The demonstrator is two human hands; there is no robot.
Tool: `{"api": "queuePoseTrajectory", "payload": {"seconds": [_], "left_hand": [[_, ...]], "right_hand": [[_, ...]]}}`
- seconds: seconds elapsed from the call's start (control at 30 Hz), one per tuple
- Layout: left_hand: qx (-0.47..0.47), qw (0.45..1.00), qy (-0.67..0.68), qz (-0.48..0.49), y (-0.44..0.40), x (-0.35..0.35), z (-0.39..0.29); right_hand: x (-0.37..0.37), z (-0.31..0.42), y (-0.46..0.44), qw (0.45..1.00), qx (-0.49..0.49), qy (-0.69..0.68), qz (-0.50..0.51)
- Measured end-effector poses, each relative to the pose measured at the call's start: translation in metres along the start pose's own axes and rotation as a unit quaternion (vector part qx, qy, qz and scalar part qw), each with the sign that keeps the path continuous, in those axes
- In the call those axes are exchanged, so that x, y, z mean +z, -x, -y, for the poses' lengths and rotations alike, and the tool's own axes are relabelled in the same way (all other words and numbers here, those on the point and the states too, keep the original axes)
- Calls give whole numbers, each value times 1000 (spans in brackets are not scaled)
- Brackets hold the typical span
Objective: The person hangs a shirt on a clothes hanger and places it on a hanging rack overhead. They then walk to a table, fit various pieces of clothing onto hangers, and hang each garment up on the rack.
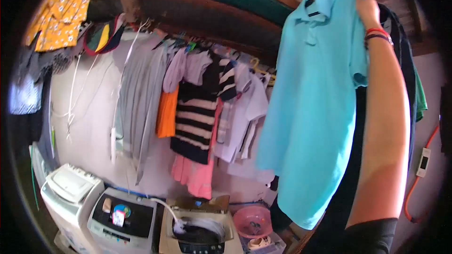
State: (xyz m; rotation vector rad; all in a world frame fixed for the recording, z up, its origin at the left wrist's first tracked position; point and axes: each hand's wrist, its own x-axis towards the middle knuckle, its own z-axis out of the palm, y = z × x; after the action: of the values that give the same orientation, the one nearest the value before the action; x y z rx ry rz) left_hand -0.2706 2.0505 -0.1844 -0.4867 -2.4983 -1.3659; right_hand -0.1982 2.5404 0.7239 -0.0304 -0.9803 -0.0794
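Note:
A turquoise polo shirt (313,99) hangs at the upper right, with its collar near the roof beams. Part of a dark hanger shows inside the neck. My right hand (368,11) reaches up from the lower right and grips the shirt's shoulder, its fingers partly hidden behind the cloth. Red and dark bands (378,33) circle that wrist. Dark garments (400,42) hang right behind the hand and forearm. My left hand is out of the picture.
A row of clothes hangs along the wall, including a striped black garment (195,122) and a grey curtain-like cloth (139,99). Below stand a white washer (70,186), a grey washer (141,216), an open-lidded machine (167,240) and a pink basin (264,214). An orange cord (409,202) runs at right.

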Motion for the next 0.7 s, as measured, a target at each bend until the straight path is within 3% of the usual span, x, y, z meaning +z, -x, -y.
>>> {"api": "queuePoseTrajectory", "payload": {"seconds": [0.1,0.13,0.17,0.23,0.27,0.3,0.33,0.37,0.4,0.43,0.47,0.5,0.53,0.57,0.6,0.67,0.7], "left_hand": [[31,994,-98,21,31,20,13],[32,992,-119,36,45,32,24],[16,988,-140,59,62,45,29],[73,976,-175,106,89,78,55],[100,968,-187,131,105,99,73],[93,935,-220,263,129,116,119],[46,936,-186,295,135,116,90],[77,934,-179,298,150,129,99],[108,932,-172,301,165,142,107],[52,887,-253,382,158,116,40],[-3,888,-255,383,157,108,14],[65,899,-274,334,174,116,37],[-222,915,-136,309,162,91,-14],[-14,945,-209,253,188,96,18],[-78,973,-115,184,205,86,19],[-241,955,-92,147,221,56,-6],[-259,953,-98,124,236,46,-5]], "right_hand": [[-47,26,37,998,-25,39,36],[-98,84,93,991,-89,95,-16],[-143,119,138,988,-142,54,19],[-185,142,204,957,-276,-57,64],[-202,151,245,921,-357,-129,89],[-219,159,285,874,-430,-191,123],[-247,157,341,831,-434,-274,213],[-289,167,374,703,-536,-268,383],[-330,177,406,541,-570,-245,568],[-348,164,443,436,-577,-367,585],[-358,155,474,325,-555,-437,628],[-367,146,504,201,-522,-485,673],[-376,146,523,78,-473,-468,743],[-387,148,541,-49,-422,-433,795],[-402,153,557,-3,-368,-500,784],[-420,169,586,98,-241,-612,747],[-432,174,615,66,-169,-626,758]]}}
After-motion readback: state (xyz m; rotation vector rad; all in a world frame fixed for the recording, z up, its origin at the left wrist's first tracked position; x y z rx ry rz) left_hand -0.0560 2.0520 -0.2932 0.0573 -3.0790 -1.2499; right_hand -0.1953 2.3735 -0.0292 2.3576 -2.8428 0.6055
